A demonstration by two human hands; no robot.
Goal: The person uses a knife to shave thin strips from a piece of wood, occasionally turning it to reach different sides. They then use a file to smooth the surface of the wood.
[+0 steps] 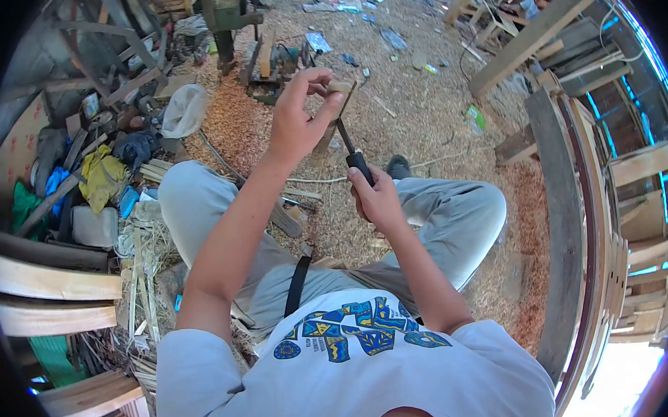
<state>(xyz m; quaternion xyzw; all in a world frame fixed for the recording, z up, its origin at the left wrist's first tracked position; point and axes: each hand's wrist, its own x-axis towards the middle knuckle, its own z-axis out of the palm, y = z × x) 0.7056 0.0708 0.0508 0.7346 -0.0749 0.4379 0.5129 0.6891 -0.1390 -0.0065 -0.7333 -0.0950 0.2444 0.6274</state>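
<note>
My left hand (300,113) is raised in front of me, with thumb and fingers closed around the upper end of a small pale wooden piece (339,87). My right hand (379,201) grips the black handle of a slim tool (357,162) from below. Its long dark shaft points up and to the left and meets the wooden piece near my left fingertips. Whether the tool is a file or a chisel, I cannot make out. Part of the wood is hidden behind my left hand.
Wood shavings (522,274) cover the ground around my spread knees. On the left lies a heap with a yellow cloth (104,177) and a white plastic bag (185,110). A green machine (222,22) stands ahead. Timber beams (558,227) line the right; a person (536,3) is far back.
</note>
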